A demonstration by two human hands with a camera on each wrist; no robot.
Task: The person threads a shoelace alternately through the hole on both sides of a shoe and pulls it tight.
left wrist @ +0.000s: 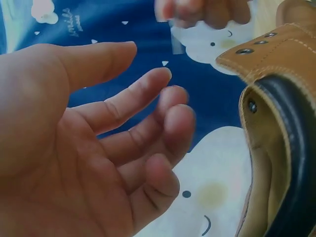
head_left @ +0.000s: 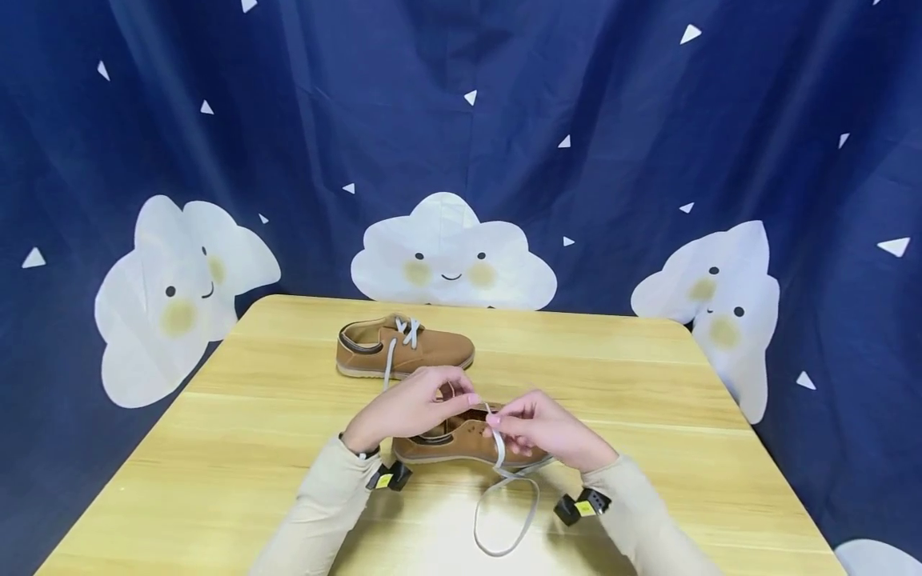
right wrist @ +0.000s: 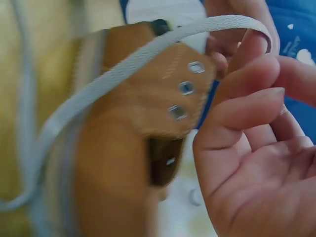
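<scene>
A brown leather shoe lies sideways on the table, its bare metal eyelets visible in the right wrist view. Over its opening, my right hand pinches a light grey flat shoelace between thumb and fingers. From there the lace drops past the shoe's side and loops on the table in front. My left hand hovers above the shoe's opening, close to the right fingertips. In the left wrist view, the left thumb and loosely bent fingers stand apart with nothing between them.
Behind stands a matching brown shoe, with grey lace crossed through its eyelets and one end hanging down its side. The wooden table has rounded far corners. A dark blue curtain with white clouds surrounds its far sides.
</scene>
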